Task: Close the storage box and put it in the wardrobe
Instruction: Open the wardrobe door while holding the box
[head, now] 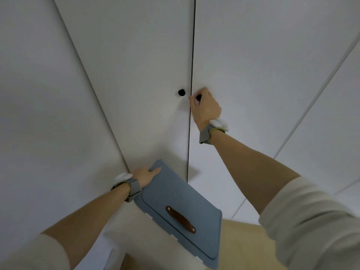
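The blue felt storage box (pixel 175 203) is closed, with a brown leather handle (pixel 180 219) across its lid. My left hand (pixel 146 176) grips the box's far left edge and holds it tilted in front of the wardrobe. The white wardrobe (pixel 136 75) has two shut doors that meet at a dark vertical gap. Each door has a small black knob. The left knob (pixel 181 92) is free. My right hand (pixel 205 106) is closed around the right door's knob (pixel 198 97), which is mostly hidden by my fingers.
More white wardrobe panels (pixel 292 94) stretch to the right and left (pixel 39 114). A light wooden floor (pixel 243 242) shows below the box. Both wrists wear grey straps with white trackers.
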Demonstrator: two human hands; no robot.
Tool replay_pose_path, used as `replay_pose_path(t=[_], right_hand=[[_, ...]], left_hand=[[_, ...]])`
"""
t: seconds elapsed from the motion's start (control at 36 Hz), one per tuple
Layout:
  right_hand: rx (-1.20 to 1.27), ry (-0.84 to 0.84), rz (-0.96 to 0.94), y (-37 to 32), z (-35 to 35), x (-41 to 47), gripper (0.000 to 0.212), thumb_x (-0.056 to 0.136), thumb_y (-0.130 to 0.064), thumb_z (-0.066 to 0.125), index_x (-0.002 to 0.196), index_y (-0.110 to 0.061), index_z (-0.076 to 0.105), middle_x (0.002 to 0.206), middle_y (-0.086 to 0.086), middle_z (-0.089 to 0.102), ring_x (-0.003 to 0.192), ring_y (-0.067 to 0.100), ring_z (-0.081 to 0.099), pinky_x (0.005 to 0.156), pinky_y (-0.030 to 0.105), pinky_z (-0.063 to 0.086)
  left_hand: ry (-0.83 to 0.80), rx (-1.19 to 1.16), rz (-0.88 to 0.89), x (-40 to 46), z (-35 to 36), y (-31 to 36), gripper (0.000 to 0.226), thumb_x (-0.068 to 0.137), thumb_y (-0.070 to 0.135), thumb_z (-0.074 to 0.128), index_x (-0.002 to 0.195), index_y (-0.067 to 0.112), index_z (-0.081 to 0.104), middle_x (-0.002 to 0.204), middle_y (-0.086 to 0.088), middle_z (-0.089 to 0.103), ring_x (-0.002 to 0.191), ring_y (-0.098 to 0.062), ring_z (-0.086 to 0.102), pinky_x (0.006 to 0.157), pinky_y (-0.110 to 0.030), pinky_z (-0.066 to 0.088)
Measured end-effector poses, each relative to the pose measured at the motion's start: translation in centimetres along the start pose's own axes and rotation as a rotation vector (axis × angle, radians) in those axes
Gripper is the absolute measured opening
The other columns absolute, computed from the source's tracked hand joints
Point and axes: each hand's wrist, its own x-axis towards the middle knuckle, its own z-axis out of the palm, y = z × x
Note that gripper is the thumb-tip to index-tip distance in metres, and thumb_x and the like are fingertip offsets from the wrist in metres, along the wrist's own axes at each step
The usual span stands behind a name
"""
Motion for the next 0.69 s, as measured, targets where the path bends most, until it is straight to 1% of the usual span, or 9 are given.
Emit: replay_pose_path(t=[0.14, 0.19, 0.25, 0.31, 0.36, 0.42, 0.47, 0.58, 0.69], right_hand=[[-0.039, 0.004, 0.012, -0.6, -0.7, -2.1, 0.029, 0.096, -0.052, 0.058, 0.096, -0.023, 0.051, 0.089, -0.009, 0.060, 0.073, 0.017, 0.055, 0.063, 0.030, 0.036], [-0.044, 0.026, 0.023, -0.6, -1.1, -2.8, 0.032, 0.094, -0.055, 0.059, 0.094, -0.024, 0.050, 0.088, -0.009, 0.061, 0.074, 0.018, 0.057, 0.063, 0.031, 0.040], [-0.073, 0.083, 0.061, -1.9, -2.3, -5.2, 0.037, 0.091, -0.058, 0.063, 0.092, -0.023, 0.051, 0.084, -0.010, 0.061, 0.073, 0.018, 0.058, 0.063, 0.033, 0.045], [-0.103, 0.129, 0.101, -1.9, -3.0, -6.4, 0.043, 0.087, -0.063, 0.064, 0.089, -0.022, 0.051, 0.077, -0.011, 0.059, 0.069, 0.017, 0.059, 0.063, 0.036, 0.051], [-0.126, 0.145, 0.132, -2.2, -3.7, -7.7, 0.048, 0.084, -0.069, 0.064, 0.088, -0.023, 0.051, 0.072, -0.011, 0.057, 0.064, 0.015, 0.059, 0.063, 0.037, 0.054], [-0.172, 0.170, 0.156, -2.4, -5.6, -9.7, 0.050, 0.084, -0.072, 0.063, 0.087, -0.023, 0.051, 0.068, -0.012, 0.055, 0.060, 0.012, 0.058, 0.060, 0.032, 0.053], [-0.186, 0.190, 0.172, -2.4, -6.9, -11.1, 0.053, 0.084, -0.074, 0.062, 0.086, -0.023, 0.052, 0.066, -0.011, 0.054, 0.057, 0.008, 0.055, 0.056, 0.025, 0.049], [-0.170, 0.218, 0.197, -1.4, -10.9, -15.3, 0.044, 0.090, -0.064, 0.062, 0.086, -0.022, 0.051, 0.066, -0.010, 0.052, 0.055, 0.007, 0.053, 0.055, 0.018, 0.040], [-0.107, 0.296, 0.190, 0.7, -14.8, -19.4, 0.034, 0.092, -0.044, 0.064, 0.085, -0.018, 0.044, 0.064, -0.008, 0.043, 0.052, 0.009, 0.039, 0.054, 0.017, 0.037]], left_hand=[[-0.063, 0.039, 0.079, -0.2, -0.8, 0.1, 0.077, 0.098, 0.071, 0.045, 0.100, 0.001, 0.077, 0.103, -0.017, 0.077, 0.094, -0.035, 0.074, 0.084, -0.041, 0.059], [-0.089, 0.037, 0.123, -0.5, -1.1, 0.4, 0.076, 0.098, 0.070, 0.046, 0.097, 0.001, 0.076, 0.099, -0.016, 0.077, 0.089, -0.034, 0.074, 0.081, -0.038, 0.057], [-0.135, 0.066, 0.211, -1.1, -2.0, -0.5, 0.071, 0.098, 0.069, 0.047, 0.081, 0.004, 0.068, 0.085, -0.014, 0.073, 0.074, -0.028, 0.068, 0.074, -0.036, 0.053], [-0.155, 0.091, 0.258, -1.1, -1.9, -0.6, 0.065, 0.099, 0.067, 0.048, 0.065, 0.013, 0.053, 0.064, -0.006, 0.059, 0.058, -0.023, 0.056, 0.064, -0.033, 0.043], [-0.187, 0.123, 0.310, -1.4, -1.9, -0.6, 0.064, 0.098, 0.068, 0.049, 0.057, 0.019, 0.046, 0.055, -0.002, 0.050, 0.051, -0.022, 0.049, 0.061, -0.033, 0.039], [-0.217, 0.170, 0.372, -2.4, -1.7, -0.2, 0.062, 0.099, 0.067, 0.050, 0.059, 0.019, 0.051, 0.058, -0.003, 0.056, 0.053, -0.020, 0.053, 0.061, -0.032, 0.041], [-0.232, 0.205, 0.421, -3.2, -1.4, 0.1, 0.059, 0.101, 0.061, 0.050, 0.061, 0.019, 0.053, 0.059, 0.000, 0.055, 0.053, -0.015, 0.052, 0.058, -0.029, 0.038], [-0.216, 0.310, 0.510, -4.3, -0.2, 0.8, 0.057, 0.099, 0.065, 0.050, 0.069, 0.016, 0.058, 0.072, -0.004, 0.060, 0.062, -0.016, 0.054, 0.061, -0.030, 0.036], [-0.209, 0.344, 0.595, -4.8, 0.6, 1.4, 0.057, 0.099, 0.061, 0.055, 0.064, 0.017, 0.044, 0.066, -0.006, 0.046, 0.061, -0.020, 0.047, 0.060, -0.032, 0.028]])
